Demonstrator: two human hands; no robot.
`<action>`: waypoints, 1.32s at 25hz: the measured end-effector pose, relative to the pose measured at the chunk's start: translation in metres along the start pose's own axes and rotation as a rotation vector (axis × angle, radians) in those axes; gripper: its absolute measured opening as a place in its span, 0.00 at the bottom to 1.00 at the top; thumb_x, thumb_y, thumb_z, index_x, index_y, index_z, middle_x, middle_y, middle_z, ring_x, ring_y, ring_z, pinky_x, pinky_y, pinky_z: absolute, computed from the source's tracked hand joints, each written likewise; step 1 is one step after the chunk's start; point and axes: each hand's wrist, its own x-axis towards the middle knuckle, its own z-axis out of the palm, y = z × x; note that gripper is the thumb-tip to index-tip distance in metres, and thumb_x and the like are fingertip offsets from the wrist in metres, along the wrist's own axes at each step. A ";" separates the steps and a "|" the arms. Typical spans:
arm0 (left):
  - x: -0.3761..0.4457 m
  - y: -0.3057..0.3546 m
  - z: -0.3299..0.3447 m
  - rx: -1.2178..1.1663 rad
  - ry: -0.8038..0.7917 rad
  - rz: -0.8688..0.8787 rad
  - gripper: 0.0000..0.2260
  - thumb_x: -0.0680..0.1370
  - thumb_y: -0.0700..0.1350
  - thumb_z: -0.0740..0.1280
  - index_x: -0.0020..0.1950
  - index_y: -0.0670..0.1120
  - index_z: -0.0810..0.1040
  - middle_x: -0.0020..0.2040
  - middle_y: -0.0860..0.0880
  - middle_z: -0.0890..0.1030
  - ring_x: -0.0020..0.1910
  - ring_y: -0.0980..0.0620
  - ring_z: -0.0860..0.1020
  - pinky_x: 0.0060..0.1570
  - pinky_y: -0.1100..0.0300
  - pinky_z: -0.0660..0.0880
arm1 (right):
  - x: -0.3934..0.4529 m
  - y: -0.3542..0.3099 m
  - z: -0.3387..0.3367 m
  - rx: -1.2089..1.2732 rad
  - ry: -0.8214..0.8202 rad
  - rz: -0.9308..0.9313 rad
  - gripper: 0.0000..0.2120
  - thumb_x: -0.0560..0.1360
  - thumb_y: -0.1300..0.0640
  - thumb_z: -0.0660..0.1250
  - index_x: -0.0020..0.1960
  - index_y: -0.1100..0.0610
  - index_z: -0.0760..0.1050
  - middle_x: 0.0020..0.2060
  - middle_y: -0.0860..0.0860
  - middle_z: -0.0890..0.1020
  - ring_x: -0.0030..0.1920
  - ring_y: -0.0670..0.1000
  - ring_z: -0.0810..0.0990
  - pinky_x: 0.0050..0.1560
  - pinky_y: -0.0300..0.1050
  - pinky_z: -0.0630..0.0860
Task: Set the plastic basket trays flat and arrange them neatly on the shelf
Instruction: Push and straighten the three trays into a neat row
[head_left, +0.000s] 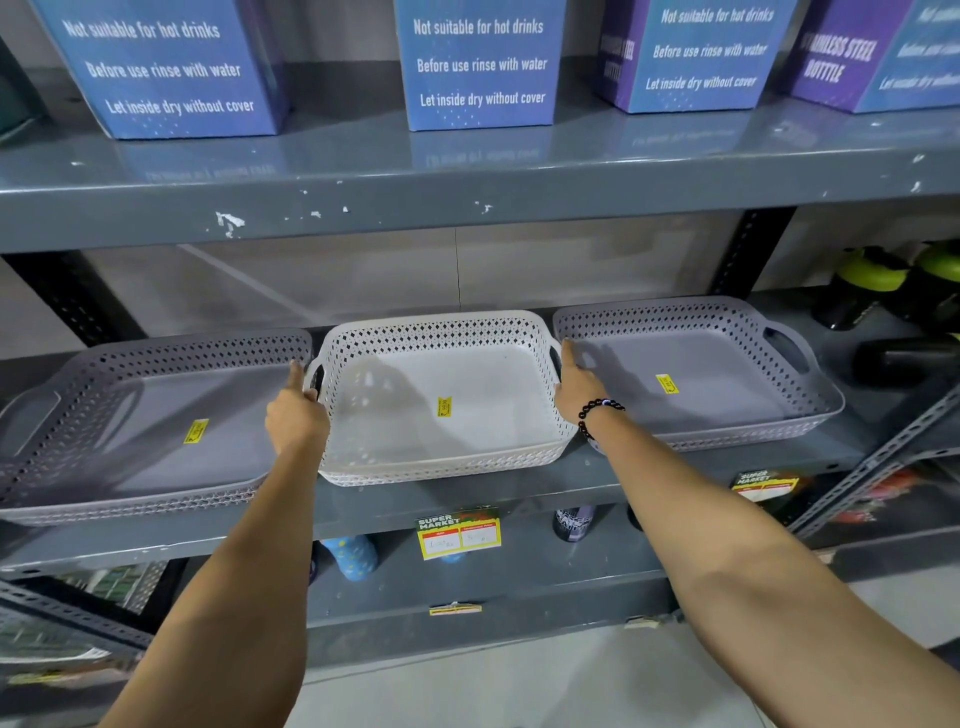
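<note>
The white tray (441, 364) and both grey trays (156, 410) (696, 364) are matt perforated plastic; the shelf (467, 493) is glossy painted metal, chipped.

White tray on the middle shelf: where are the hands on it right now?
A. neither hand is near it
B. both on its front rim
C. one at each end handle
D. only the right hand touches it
C: the left hand grips the left handle of the white tray and the right hand is at its right handle, between the two grey trays.
</note>
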 end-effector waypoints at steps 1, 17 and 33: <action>-0.001 0.000 0.000 -0.003 0.008 0.005 0.23 0.81 0.36 0.54 0.76 0.52 0.62 0.58 0.33 0.79 0.56 0.35 0.77 0.52 0.46 0.74 | -0.001 -0.001 0.001 -0.009 -0.003 -0.013 0.37 0.78 0.69 0.55 0.78 0.56 0.36 0.29 0.54 0.69 0.28 0.51 0.69 0.26 0.44 0.67; -0.013 -0.001 0.001 -0.011 0.020 0.030 0.24 0.80 0.32 0.52 0.73 0.50 0.68 0.60 0.34 0.79 0.54 0.35 0.78 0.52 0.48 0.76 | -0.005 0.003 -0.004 -0.031 0.019 0.021 0.34 0.77 0.64 0.55 0.78 0.53 0.44 0.64 0.68 0.72 0.29 0.48 0.58 0.59 0.54 0.71; -0.032 -0.002 -0.002 -0.027 0.035 0.005 0.24 0.80 0.32 0.52 0.73 0.52 0.68 0.61 0.37 0.79 0.50 0.37 0.80 0.51 0.48 0.79 | -0.017 0.013 0.001 -0.039 0.006 -0.014 0.39 0.76 0.71 0.55 0.78 0.54 0.38 0.29 0.51 0.61 0.27 0.47 0.62 0.24 0.39 0.56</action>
